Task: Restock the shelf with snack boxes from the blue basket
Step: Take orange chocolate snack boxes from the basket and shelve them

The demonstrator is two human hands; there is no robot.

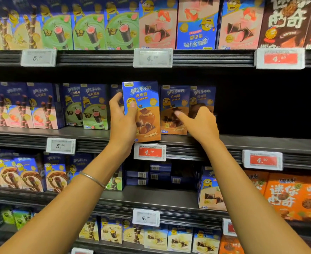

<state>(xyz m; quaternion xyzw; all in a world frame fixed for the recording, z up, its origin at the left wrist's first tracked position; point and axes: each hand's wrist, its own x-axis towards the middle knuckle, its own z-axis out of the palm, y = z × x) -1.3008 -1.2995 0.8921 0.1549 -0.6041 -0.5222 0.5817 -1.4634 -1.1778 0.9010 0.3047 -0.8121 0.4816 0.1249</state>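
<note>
My left hand [122, 121] grips a blue and brown snack box [145, 99] upright at the front edge of the middle shelf [251, 143], thumb across its front. Right beside it stand two matching boxes [174, 99], set further back. My right hand [199, 123] reaches toward them, index finger pointing at the front of the nearer one, the other fingers loosely curled and holding nothing. The blue basket is out of view.
To the right of the matching boxes the middle shelf is a dark gap [268, 107]. Green and pink boxes [94, 107] fill its left part. Price tags [149, 152] clip to the shelf edges. Rows of other snack boxes [295, 195] sit above and below.
</note>
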